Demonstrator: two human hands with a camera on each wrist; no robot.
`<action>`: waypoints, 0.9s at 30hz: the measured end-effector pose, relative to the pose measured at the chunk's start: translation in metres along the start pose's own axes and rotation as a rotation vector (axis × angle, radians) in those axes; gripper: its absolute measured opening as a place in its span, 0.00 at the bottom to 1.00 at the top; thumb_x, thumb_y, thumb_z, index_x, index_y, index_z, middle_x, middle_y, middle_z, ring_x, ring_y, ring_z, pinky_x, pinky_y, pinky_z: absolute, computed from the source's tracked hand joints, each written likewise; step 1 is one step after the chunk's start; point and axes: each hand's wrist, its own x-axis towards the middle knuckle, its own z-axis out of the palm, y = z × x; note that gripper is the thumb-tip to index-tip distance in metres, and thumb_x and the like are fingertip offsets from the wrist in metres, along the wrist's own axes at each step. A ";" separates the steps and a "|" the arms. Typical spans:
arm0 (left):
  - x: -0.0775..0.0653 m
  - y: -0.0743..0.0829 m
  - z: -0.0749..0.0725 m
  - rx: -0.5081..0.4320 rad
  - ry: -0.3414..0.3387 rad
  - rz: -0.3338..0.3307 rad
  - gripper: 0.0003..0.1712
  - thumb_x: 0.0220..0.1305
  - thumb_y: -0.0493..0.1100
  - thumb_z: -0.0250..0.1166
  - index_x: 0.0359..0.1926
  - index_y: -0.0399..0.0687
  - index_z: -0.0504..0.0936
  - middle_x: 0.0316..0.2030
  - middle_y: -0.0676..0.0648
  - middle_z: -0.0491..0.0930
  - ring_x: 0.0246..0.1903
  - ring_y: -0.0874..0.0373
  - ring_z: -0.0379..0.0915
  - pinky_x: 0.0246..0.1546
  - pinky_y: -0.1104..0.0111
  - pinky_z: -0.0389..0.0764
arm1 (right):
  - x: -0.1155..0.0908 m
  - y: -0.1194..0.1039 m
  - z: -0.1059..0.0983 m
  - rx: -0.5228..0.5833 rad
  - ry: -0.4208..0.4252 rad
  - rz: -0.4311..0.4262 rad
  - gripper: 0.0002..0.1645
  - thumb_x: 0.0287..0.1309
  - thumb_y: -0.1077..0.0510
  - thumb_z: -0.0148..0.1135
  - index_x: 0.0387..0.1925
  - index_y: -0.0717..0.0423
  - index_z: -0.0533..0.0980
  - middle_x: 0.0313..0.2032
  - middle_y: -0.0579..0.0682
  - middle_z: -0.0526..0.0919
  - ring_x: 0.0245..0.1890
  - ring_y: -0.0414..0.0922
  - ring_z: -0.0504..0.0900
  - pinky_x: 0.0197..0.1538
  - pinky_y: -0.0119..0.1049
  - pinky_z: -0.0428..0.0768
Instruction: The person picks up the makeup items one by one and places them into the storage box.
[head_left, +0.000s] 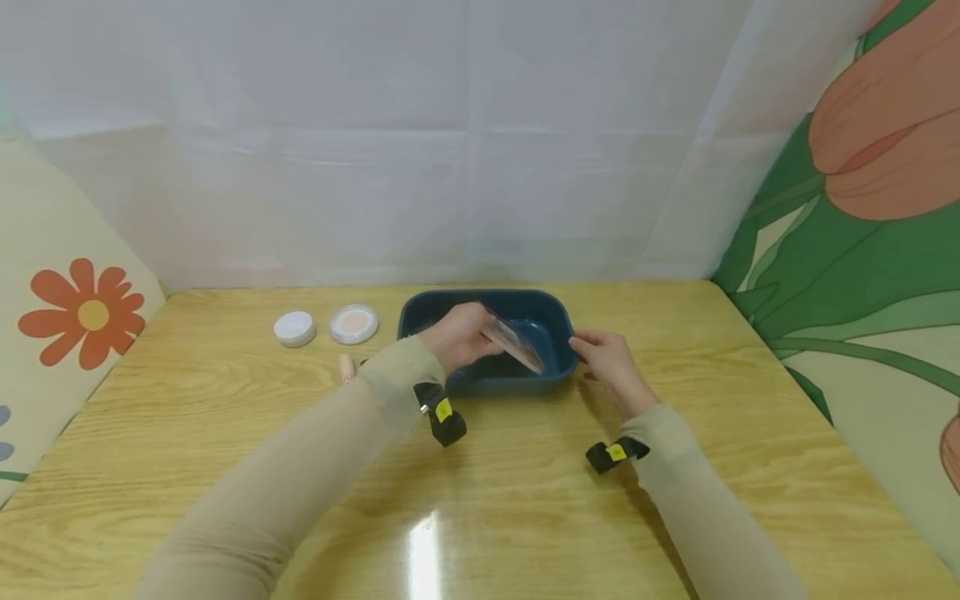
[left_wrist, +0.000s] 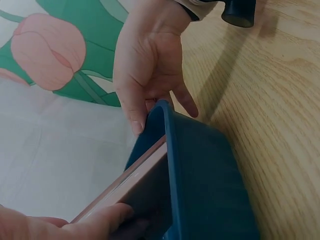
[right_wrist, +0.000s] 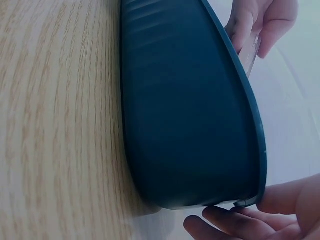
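A dark blue plastic basin [head_left: 491, 386] stands on the wooden table near the back edge. My left hand [head_left: 463, 336] reaches over it and pinches a flat, pinkish rectangular case [head_left: 519, 344], which tilts down into the basin. In the left wrist view the thumb lies along the side of that case [left_wrist: 135, 180]. My right hand [head_left: 611, 362] grips the basin's right rim, with the thumb at the edge and fingers under it, as the right wrist view shows around the basin's end wall [right_wrist: 200, 115]. The basin's left inside is hidden by my left hand.
Left of the basin lie a white round jar [head_left: 294, 328] and a clear round compact [head_left: 354, 323] with a peach middle. A small peach tube [head_left: 347, 367] sits close to my left sleeve [head_left: 397, 379], which partly covers that area. A white cloth [head_left: 360, 167] hangs behind the table.
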 end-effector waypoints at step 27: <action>0.001 0.014 0.001 0.985 -0.017 -0.083 0.23 0.74 0.32 0.44 0.68 0.32 0.61 0.60 0.36 0.70 0.53 0.46 0.72 0.52 0.51 0.77 | -0.004 0.001 0.000 -0.021 -0.028 -0.024 0.26 0.73 0.60 0.47 0.67 0.68 0.63 0.65 0.66 0.66 0.62 0.58 0.69 0.52 0.49 0.76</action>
